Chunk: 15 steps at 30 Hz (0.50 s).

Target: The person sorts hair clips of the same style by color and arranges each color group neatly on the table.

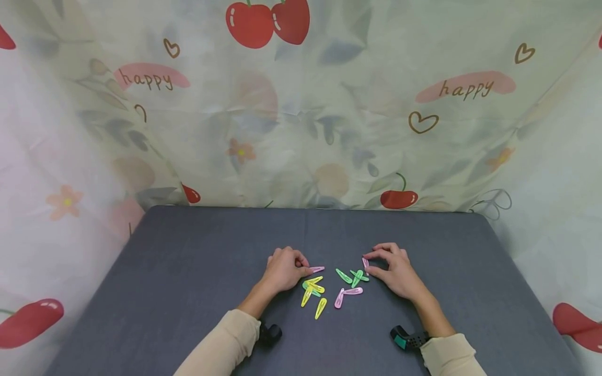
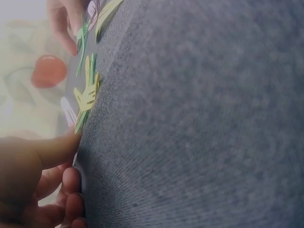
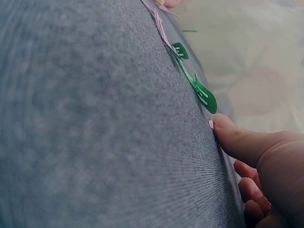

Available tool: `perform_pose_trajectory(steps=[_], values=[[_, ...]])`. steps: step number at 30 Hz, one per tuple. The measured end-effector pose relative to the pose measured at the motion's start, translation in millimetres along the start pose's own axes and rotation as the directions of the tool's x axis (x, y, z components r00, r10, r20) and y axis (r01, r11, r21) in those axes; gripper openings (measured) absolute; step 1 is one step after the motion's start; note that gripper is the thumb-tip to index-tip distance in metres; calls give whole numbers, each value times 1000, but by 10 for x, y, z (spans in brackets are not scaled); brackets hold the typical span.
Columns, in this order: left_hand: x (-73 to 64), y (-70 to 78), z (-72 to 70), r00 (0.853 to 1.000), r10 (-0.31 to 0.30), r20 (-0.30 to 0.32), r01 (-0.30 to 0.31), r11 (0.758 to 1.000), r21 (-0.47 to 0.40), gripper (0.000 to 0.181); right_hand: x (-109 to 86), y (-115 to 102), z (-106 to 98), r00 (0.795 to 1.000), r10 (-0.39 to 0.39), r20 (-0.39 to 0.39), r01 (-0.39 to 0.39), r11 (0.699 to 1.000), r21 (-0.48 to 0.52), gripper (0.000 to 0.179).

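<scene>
My left hand (image 1: 284, 270) pinches the end of a pink snap hair clip (image 1: 317, 269) between thumb and fingers, low over the table. Opposite it, my right hand (image 1: 396, 269) holds another pink hair clip (image 1: 366, 263) upright-looking between thumb and forefinger; only its tip shows beside the thumb in the right wrist view. Just below the left fingers lies a pile of yellow hair clips (image 1: 315, 287) with green among them. Several green hair clips (image 1: 357, 278) lie crossed near the right thumb. Two pink hair clips (image 1: 339, 298) meet at an angle in front of them.
A single yellow hair clip (image 1: 321, 308) lies nearest me. The dark grey cloth-covered table (image 1: 188, 271) ends at a back edge against a printed curtain (image 1: 301, 130). Black wrist straps (image 1: 409, 339) sit at my cuffs.
</scene>
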<state>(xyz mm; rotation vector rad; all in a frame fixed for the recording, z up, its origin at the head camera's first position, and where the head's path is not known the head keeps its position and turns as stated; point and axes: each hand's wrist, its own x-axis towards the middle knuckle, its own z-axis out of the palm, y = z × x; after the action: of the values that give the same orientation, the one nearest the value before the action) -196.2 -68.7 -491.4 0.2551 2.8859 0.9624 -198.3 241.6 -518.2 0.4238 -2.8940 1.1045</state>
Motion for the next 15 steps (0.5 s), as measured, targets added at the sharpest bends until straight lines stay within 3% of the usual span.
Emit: perform_pose_trajectory(steps=[5, 11, 15], values=[[7, 8, -12, 1000, 8, 22, -8, 1000, 4, 18, 6, -9, 3, 1000, 11, 7, -11, 1000, -5, 31], [45, 21, -73, 993, -33, 112, 43, 995, -89, 16, 3, -8, 10, 1000, 15, 5, -15, 1000, -3, 31], [70, 7, -130, 992, -20, 124, 37, 990, -138, 12, -5, -5, 19, 1000, 13, 0, -13, 1000, -2, 31]])
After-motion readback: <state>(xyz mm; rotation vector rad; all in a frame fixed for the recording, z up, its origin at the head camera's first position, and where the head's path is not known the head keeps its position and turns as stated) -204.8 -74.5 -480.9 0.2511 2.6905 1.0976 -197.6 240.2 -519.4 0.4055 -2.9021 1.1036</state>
